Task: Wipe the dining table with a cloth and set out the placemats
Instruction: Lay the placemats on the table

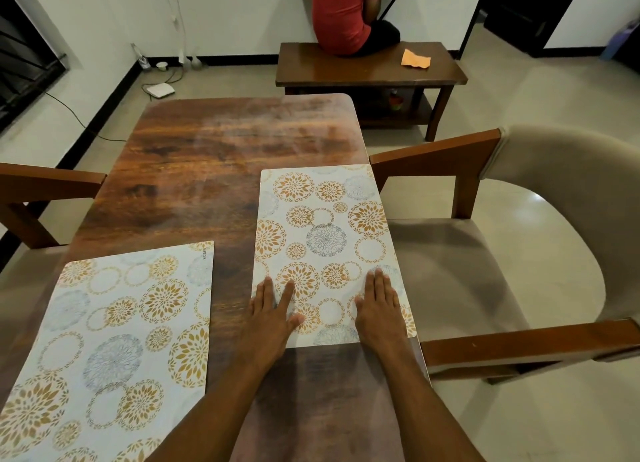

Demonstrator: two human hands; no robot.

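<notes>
Left hand (268, 318) and right hand (379, 309), both flat with nothing gripped, press the lower-centre placemat (325, 240), apparently thin, light and prone to sliding, best nudged by its near edge; its right border lies along the dining table (214, 157) edge, with bare wood above

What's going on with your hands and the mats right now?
Left hand and right hand flat, open, pressing the right placemat. Left placemat already down on the table. Orange cloth away on the bench. Nothing in the way.
</notes>
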